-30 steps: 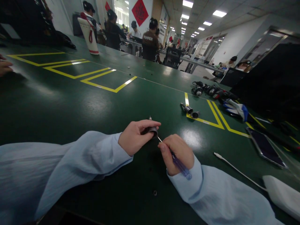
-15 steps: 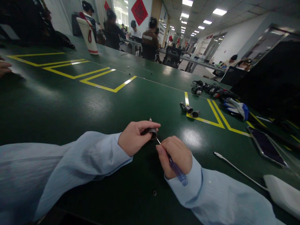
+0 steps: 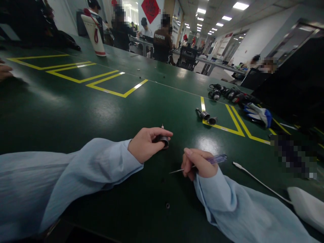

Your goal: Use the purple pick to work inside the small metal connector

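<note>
My left hand [image 3: 146, 143] is closed around a dark metal cup-shaped part [image 3: 165, 141]. Its round open end faces me, and a thin shaft sticks out at the far side; my fingers cover much of it. In my right hand [image 3: 201, 162] is a screwdriver [image 3: 217, 159] with a clear purple handle, its thin shaft pointing left, apart from the metal part. A small dark ring [image 3: 167, 205] lies on the green table [image 3: 101, 114] below and between my hands.
Two similar metal parts [image 3: 205, 116] lie by yellow tape at the right. Beyond are black cabled devices [image 3: 216, 93] and a blue-white glove [image 3: 258, 114]. A white cable [image 3: 260, 180] leads to a white box [image 3: 307, 206]. A paper cup [image 3: 94, 35] stands far left; another person's hand [image 3: 4, 71] shows at the left edge.
My right hand has drawn the screwdriver out of the metal part's mouth and moved right, turning it so the handle points up and right. My left hand keeps its hold.
</note>
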`<action>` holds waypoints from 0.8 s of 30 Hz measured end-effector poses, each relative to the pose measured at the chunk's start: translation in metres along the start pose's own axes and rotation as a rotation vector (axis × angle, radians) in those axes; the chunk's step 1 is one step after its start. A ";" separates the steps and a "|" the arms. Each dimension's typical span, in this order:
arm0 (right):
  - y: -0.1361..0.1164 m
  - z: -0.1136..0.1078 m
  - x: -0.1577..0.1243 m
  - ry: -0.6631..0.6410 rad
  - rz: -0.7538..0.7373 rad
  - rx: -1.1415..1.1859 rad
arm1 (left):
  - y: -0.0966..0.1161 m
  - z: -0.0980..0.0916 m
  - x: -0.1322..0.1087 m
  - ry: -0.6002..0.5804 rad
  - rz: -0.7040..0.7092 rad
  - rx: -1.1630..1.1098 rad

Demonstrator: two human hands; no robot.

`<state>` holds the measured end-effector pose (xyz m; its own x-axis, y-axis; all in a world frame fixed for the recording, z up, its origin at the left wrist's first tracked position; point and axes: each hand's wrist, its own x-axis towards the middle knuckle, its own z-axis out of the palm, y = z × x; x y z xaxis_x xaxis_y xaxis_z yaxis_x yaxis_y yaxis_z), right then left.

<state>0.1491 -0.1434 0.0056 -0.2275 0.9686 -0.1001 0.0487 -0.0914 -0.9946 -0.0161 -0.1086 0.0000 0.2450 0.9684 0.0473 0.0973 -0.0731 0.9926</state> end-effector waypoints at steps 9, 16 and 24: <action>0.003 0.000 -0.001 -0.062 0.032 -0.005 | 0.000 -0.001 0.000 -0.015 0.024 0.044; 0.003 0.002 -0.006 -0.101 -0.046 -0.092 | -0.002 -0.001 0.001 -0.029 0.052 0.061; 0.000 0.004 -0.010 -0.151 -0.112 -0.147 | -0.004 -0.003 0.000 -0.038 0.062 0.075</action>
<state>0.1480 -0.1538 0.0060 -0.3818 0.9242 -0.0035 0.1536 0.0597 -0.9863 -0.0188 -0.1074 -0.0035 0.2889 0.9518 0.1030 0.1528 -0.1520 0.9765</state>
